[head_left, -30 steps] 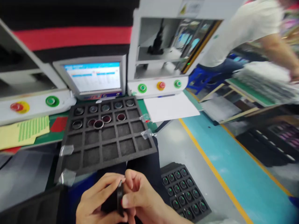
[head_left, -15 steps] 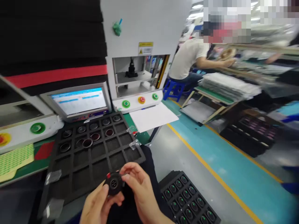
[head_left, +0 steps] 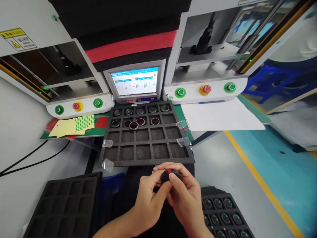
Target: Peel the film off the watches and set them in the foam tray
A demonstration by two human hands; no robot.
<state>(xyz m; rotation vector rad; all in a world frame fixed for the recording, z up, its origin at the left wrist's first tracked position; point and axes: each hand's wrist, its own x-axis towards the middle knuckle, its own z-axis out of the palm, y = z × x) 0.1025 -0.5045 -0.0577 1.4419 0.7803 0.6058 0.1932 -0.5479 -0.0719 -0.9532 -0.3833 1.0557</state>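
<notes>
My left hand (head_left: 150, 195) and my right hand (head_left: 187, 195) are together above my lap, both closed around a small round black part (head_left: 164, 177) with a red mark on its rim. Fingers cover much of it, so its underside is hidden. Just beyond my hands lies a black foam tray (head_left: 143, 151) with square pockets. Several round glass discs in rims sit in its two far rows. One dark red rimmed disc (head_left: 134, 125) rests tilted over the pocket dividers, by another dark red disc (head_left: 141, 122).
Two white press machines with button panels (head_left: 205, 90) (head_left: 79, 105) flank a monitor (head_left: 135, 82). White paper (head_left: 220, 115) lies right, yellow sticker sheets (head_left: 71, 127) left. A filled foam tray (head_left: 220, 211) stands low right; another foam tray (head_left: 61, 211) is low left.
My view has swung left, bringing the left machine and lower left tray into sight. My right hand has closed in around the black part, whose front face has turned out of view.
</notes>
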